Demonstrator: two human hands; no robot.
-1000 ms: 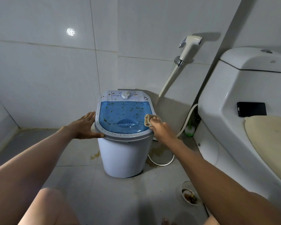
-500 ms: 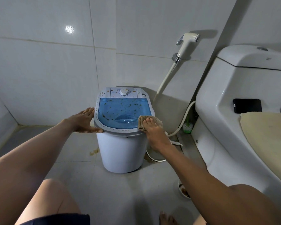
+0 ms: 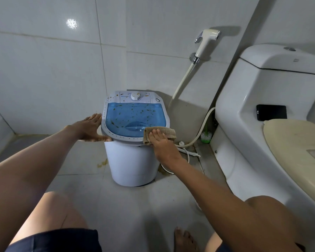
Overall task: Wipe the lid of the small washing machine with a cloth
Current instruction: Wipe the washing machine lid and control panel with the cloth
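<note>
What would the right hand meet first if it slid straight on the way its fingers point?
Probably the raised handle of the blue lid, just beyond the cloth that the right hand presses.

No text can be read with certainty. Small blue printing is seen on the control panel [image 3: 135,97] of the washing machine [image 3: 133,157], to the left of the white dial [image 3: 135,96], but it is too small and blurred to be made out. A faint mark is seen on the toilet tank [image 3: 295,60] near its lid edge, likewise illegible. A small pale symbol is shown on the black device [image 3: 271,112] at its left edge, and it cannot be deciphered.
</note>
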